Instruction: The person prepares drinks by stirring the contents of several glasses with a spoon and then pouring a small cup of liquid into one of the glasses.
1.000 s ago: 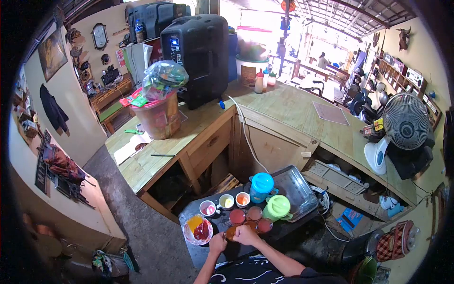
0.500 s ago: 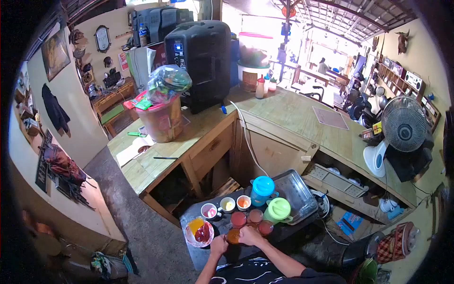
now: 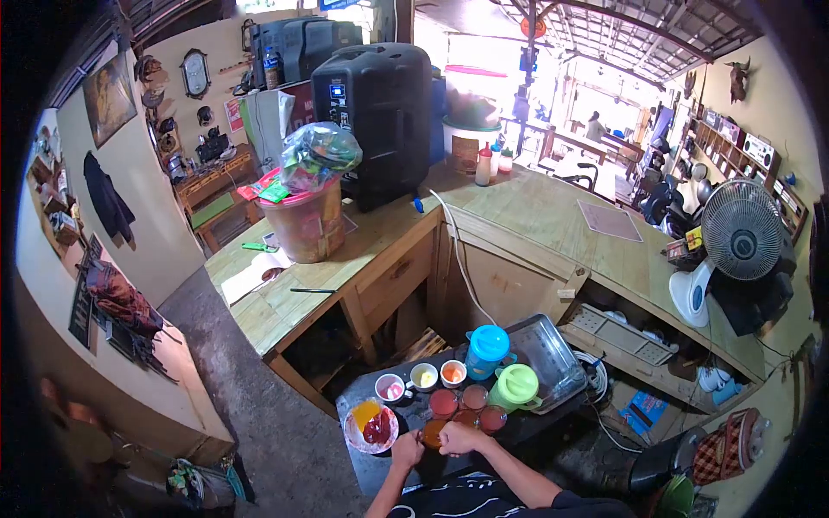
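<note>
A glass of orange-brown drink (image 3: pixel 433 435) stands at the near edge of the dark table. My left hand (image 3: pixel 407 451) is closed at its left side, gripping the glass. Over its right rim my right hand (image 3: pixel 462 439) is closed, fingers together; whatever it holds is hidden. Just behind are several glasses of reddish drink (image 3: pixel 444 402), one partly covered by my right hand. To the left lies a plate (image 3: pixel 372 425) with yellow and dark red pieces. Farther back are a white cup with pink contents (image 3: pixel 392 388), a cup with pale yellow (image 3: pixel 424 376) and a cup with orange (image 3: pixel 452 373).
A blue lidded pitcher (image 3: pixel 489 349), a green lidded pitcher (image 3: pixel 516 387) and a metal tray (image 3: pixel 553 367) occupy the table's right side. Beyond is a wooden counter (image 3: pixel 509 203) with a large black speaker (image 3: pixel 380 121), a pink bucket (image 3: pixel 304 224) and a fan (image 3: pixel 740 231).
My right hand has shifted slightly left and nearer to me, uncovering a glass behind it. The left hand stays at the glass. The whole view has moved a little to the right.
</note>
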A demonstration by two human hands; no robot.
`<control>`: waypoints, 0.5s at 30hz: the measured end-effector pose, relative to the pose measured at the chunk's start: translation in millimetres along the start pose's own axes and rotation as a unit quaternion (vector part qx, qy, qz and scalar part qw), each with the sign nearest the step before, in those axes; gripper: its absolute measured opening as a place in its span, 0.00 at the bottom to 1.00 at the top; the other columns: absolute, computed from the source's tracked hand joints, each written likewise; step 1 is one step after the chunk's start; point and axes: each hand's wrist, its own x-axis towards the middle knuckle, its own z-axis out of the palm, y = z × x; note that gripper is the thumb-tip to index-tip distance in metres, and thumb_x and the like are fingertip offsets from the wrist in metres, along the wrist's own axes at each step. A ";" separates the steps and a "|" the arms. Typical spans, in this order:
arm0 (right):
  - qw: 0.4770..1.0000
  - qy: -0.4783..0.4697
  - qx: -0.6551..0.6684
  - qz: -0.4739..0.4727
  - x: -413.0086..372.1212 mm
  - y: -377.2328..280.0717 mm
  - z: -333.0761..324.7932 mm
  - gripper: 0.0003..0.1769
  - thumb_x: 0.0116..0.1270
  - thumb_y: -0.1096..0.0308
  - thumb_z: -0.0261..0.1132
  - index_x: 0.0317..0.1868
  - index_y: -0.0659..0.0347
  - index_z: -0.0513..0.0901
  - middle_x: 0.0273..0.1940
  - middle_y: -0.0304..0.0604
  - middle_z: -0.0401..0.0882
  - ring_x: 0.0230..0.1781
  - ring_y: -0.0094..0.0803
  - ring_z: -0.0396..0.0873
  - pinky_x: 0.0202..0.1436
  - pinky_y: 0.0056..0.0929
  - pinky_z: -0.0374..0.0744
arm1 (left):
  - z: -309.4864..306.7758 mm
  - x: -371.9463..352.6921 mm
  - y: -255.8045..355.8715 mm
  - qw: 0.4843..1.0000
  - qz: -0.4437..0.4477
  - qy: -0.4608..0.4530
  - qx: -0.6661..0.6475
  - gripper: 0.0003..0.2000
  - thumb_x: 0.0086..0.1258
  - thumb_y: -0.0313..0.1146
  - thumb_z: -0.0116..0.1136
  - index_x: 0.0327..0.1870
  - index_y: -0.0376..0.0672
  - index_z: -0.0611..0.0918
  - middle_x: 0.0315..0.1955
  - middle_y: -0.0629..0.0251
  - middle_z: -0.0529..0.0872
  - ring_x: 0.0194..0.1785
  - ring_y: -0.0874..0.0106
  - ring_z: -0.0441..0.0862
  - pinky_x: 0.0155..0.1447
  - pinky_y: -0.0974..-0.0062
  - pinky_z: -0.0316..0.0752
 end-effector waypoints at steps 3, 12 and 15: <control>0.994 0.077 0.082 0.014 2.2 0.0 -0.3 0.10 0.50 0.66 0.69 0.21 0.63 0.79 0.21 0.46 0.81 0.22 0.36 0.82 0.28 0.35 0.79 | -2.4 1.8 3.6 1.000 -0.006 -0.009 0.013 0.11 0.67 0.36 0.48 0.36 0.42 0.81 0.30 0.46 0.83 0.37 0.48 0.81 0.41 0.52 0.74; 0.992 0.032 0.107 0.062 -7.7 3.4 2.7 0.10 0.52 0.69 0.68 0.20 0.64 0.77 0.19 0.42 0.80 0.18 0.28 0.80 0.23 0.29 0.78 | -7.3 1.1 9.4 1.000 -0.014 -0.012 0.009 0.09 0.63 0.34 0.49 0.36 0.41 0.81 0.31 0.47 0.83 0.38 0.48 0.81 0.42 0.52 0.74; 0.972 0.097 0.210 0.039 -2.1 3.5 9.8 0.11 0.51 0.68 0.68 0.20 0.63 0.77 0.20 0.44 0.80 0.19 0.32 0.81 0.25 0.33 0.78 | -5.2 4.3 5.0 1.000 -0.015 -0.018 0.008 0.09 0.64 0.34 0.49 0.35 0.41 0.81 0.32 0.47 0.83 0.38 0.48 0.81 0.42 0.52 0.74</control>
